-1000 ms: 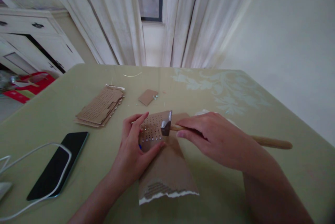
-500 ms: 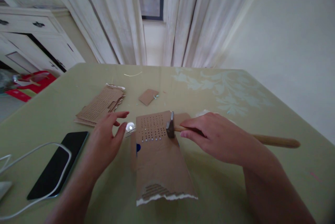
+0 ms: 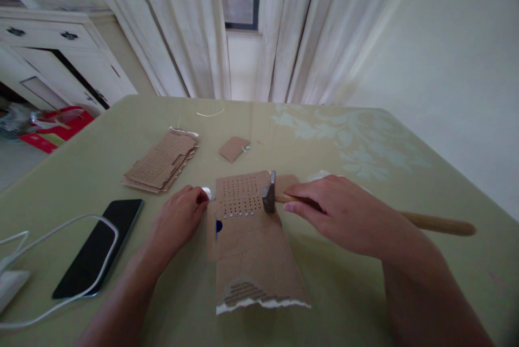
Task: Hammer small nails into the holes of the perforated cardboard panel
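Observation:
A torn piece of brown cardboard [image 3: 255, 249] lies in front of me, its upper part punched with rows of small holes and one row of small silvery dots. At its left edge, my left hand [image 3: 182, 214] is closed, fingertips pinched on a thin metal nail [image 3: 212, 199], mostly hidden. My right hand [image 3: 340, 206] is wrapped round the wooden handle of a hammer [image 3: 269, 198]. The hammer's head is at the right edge of the holes, and its handle passes under my wrist. Beside the left fingertips is a shiny white round spot [image 3: 206, 192].
A stack of punched cardboard pieces [image 3: 162, 160] lies at the back left. A small cardboard square [image 3: 233, 149] is beyond the work. Left of my arm lies a black phone [image 3: 99, 249] with a white cable [image 3: 115, 244] across it. A cabinet [image 3: 68, 60] stands beyond the table.
My left hand has gone from open fingers to a pinch beside the cardboard's left edge, taking hold of the nail. The right hand and hammer stay in place; the view has shifted slightly.

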`<move>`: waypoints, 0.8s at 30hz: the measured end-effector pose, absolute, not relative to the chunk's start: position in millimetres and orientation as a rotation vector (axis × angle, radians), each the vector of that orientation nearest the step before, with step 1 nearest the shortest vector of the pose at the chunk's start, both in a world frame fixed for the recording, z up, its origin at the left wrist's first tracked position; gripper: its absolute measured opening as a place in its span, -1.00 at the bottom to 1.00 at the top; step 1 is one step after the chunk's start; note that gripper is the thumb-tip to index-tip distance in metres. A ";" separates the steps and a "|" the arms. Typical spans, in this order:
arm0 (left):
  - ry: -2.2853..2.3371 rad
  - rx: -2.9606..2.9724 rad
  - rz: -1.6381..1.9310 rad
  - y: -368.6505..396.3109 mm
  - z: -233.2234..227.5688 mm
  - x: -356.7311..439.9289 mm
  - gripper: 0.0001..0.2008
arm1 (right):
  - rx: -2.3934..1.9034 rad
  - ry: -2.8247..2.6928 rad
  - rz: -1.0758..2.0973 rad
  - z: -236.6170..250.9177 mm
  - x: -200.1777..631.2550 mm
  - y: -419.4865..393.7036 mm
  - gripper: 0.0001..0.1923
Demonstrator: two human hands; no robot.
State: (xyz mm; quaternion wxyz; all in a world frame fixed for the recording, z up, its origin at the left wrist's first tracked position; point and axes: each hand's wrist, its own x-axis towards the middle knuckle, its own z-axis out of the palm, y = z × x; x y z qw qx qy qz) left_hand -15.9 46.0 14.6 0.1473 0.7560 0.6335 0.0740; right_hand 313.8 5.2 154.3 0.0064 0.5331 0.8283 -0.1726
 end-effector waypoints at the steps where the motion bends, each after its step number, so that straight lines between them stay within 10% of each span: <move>1: 1.824 2.179 0.224 46.0 12.0 -16.2 -0.79 | 1.669 2.585 -0.541 154.3 313.7 5.4 -0.66; 24: 1.360 1.811 1.060 7.7 63.6 48.9 -0.81 | 1.622 2.631 -0.442 154.8 312.2 5.2 -0.69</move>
